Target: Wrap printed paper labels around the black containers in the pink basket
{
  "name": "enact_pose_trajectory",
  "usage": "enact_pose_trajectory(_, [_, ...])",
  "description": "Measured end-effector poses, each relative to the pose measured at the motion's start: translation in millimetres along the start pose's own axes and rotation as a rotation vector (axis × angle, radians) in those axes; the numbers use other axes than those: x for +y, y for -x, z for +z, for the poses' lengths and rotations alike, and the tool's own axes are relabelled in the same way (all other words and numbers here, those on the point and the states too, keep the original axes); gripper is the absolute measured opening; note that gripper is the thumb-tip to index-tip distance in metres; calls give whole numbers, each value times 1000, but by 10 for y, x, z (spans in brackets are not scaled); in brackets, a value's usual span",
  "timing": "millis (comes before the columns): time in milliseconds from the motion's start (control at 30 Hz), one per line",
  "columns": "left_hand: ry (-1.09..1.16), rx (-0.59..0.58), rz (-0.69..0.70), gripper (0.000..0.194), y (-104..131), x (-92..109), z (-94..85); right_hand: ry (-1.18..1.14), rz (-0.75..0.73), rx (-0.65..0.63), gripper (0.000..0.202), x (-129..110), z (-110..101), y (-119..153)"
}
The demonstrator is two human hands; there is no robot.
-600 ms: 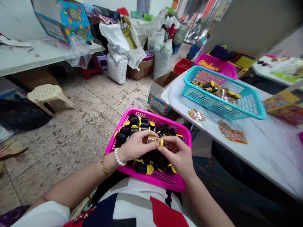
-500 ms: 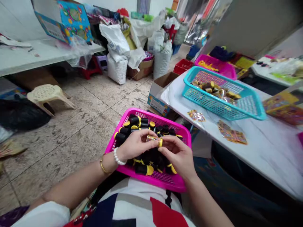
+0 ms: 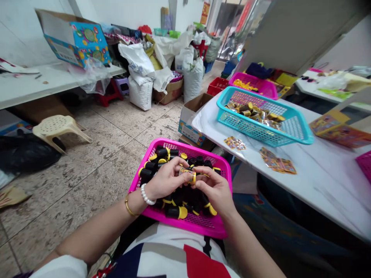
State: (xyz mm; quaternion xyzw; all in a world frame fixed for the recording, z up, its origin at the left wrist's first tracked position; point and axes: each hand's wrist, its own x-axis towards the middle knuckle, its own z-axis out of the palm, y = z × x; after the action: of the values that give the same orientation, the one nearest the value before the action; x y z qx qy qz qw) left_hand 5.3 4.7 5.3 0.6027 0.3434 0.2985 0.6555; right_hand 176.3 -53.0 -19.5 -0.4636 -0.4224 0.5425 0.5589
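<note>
A pink basket (image 3: 194, 227) full of black cylinders with yellow caps (image 3: 173, 212) rests on my lap. Above its middle, my left hand (image 3: 166, 180) pinches a small cylinder (image 3: 188, 175) that has a colourful printed sticker round it and a yellow end. The fingers of my right hand (image 3: 215, 189) close on the right end of this same cylinder. On the marble-patterned table at the right lie two groups of printed stickers (image 3: 278, 161). Behind them stands a turquoise basket (image 3: 261, 133) holding stickered cylinders (image 3: 255, 112).
Beyond the turquoise basket is another pink basket (image 3: 269, 90) with yellow pieces. An open carton (image 3: 191, 123) stands on the floor by the table (image 3: 315, 181). A cream stool (image 3: 58, 125), white sacks (image 3: 140, 90) and a white table (image 3: 31, 87) are at the left and back.
The cylinder between my hands has turned, and its printed side now faces up. My hands stay nearly in place. The view has shifted slightly.
</note>
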Motion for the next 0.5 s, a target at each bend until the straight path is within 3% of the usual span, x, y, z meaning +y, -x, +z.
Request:
enact_pose_trajectory(100, [96, -85, -38, 32, 14, 79, 25, -129, 53, -35, 27, -31, -43, 31])
enact_pose_trajectory(300, [160, -164, -121, 38, 66, 144, 132, -305, 26, 50, 19, -11, 30, 141])
enact_pose_trajectory(500, [152, -65, -159, 45, 16, 90, 225, -63, -130, 68, 27, -127, 120, 267])
